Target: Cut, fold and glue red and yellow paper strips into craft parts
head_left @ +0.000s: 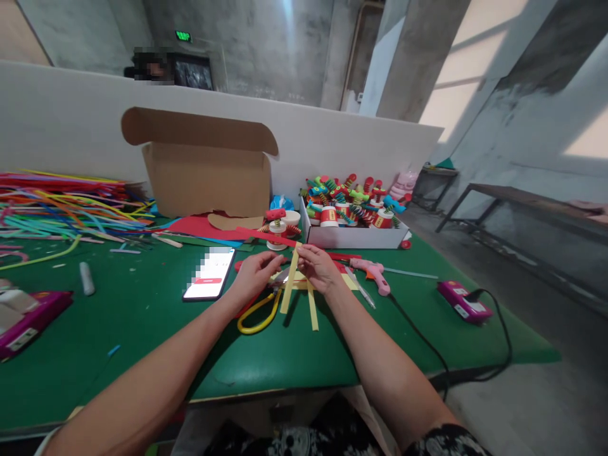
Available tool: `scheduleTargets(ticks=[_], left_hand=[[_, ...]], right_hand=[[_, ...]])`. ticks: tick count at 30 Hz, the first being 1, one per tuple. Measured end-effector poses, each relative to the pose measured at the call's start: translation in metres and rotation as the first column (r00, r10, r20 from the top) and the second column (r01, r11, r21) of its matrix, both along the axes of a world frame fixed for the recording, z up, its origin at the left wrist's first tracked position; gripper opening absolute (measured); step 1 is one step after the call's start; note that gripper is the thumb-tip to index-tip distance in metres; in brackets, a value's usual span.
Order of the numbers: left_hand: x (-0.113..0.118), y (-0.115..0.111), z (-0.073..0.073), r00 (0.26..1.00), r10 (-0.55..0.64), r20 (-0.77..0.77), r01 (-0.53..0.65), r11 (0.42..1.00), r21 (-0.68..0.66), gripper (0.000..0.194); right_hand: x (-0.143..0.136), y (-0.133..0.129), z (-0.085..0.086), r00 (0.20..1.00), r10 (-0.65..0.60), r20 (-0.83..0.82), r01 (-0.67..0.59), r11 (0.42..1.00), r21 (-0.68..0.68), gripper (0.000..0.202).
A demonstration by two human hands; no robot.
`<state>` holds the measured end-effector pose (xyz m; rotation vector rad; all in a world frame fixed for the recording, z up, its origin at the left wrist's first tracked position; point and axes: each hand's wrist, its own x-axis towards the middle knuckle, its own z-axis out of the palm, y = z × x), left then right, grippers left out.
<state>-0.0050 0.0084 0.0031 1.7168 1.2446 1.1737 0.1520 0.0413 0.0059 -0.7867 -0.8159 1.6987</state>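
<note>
My right hand (320,267) pinches the top end of a narrow pale yellow paper strip (290,282), which hangs down at a slant. A second yellow strip (312,307) shows below that hand. My left hand (259,273) is close by on the left, thumb and fingers drawn together; anything between them is too small to make out. Beneath it lie scissors with yellow handles (259,323). Behind both hands a red paper strip (268,236) stretches across, in front of a small red and white figure (276,233) with folded paper arms.
A white box (356,238) of colourful paper figures stands behind. Right of my hands are a pink glue gun (373,272), a pen (363,292) and a purple power strip (464,303). Leftward lie a phone (209,273), a glue stick (87,278), paper strips (71,202) and a cardboard box (209,180).
</note>
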Motion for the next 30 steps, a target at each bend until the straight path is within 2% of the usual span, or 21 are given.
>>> scheduleTargets(ticks=[2,4,9,15,18,20,23,27,30], left_hand=[[0.003,0.0,0.001,0.986,-0.025,0.162,0.041,0.994,-0.098,0.038],[0.003,-0.002,0.003,0.967,-0.018,0.253,0.059,0.986,-0.157,0.041],[-0.001,-0.004,0.005,0.974,0.073,0.216,-0.034,0.983,-0.179,0.038],[-0.002,0.0,0.0,0.958,-0.039,0.284,0.098,0.975,-0.197,0.035],[-0.005,0.003,0.001,0.917,-0.035,0.398,0.133,0.966,-0.221,0.036],[-0.008,0.006,0.002,0.878,-0.037,0.478,0.144,0.971,-0.189,0.033],[-0.011,0.009,0.001,0.853,-0.047,0.52,0.141,0.98,-0.142,0.025],[-0.007,0.009,-0.005,0.85,-0.085,0.521,0.173,0.977,-0.123,0.027],[-0.003,0.01,-0.011,0.851,-0.068,0.52,0.16,0.978,-0.134,0.03]], right_hand=[[-0.002,-0.003,-0.001,0.998,0.042,0.045,-0.043,0.999,0.017,0.028],[-0.005,-0.005,-0.002,0.992,0.092,0.083,-0.095,0.995,0.031,0.029],[-0.006,-0.008,-0.002,0.952,0.207,0.225,-0.215,0.976,0.015,0.03],[0.001,-0.009,0.003,0.904,0.21,0.373,-0.265,0.959,0.1,0.023],[0.006,-0.005,0.004,0.945,0.187,0.268,-0.217,0.972,0.086,0.023],[0.008,-0.002,0.005,0.982,0.14,0.13,-0.149,0.987,0.066,0.026],[0.007,0.0,0.005,0.998,0.06,-0.01,-0.06,0.998,0.035,0.031],[-0.004,-0.004,0.001,1.0,0.017,-0.013,-0.017,1.0,0.016,0.032],[-0.014,-0.007,-0.006,1.0,-0.014,0.028,0.013,1.0,0.026,0.028]])
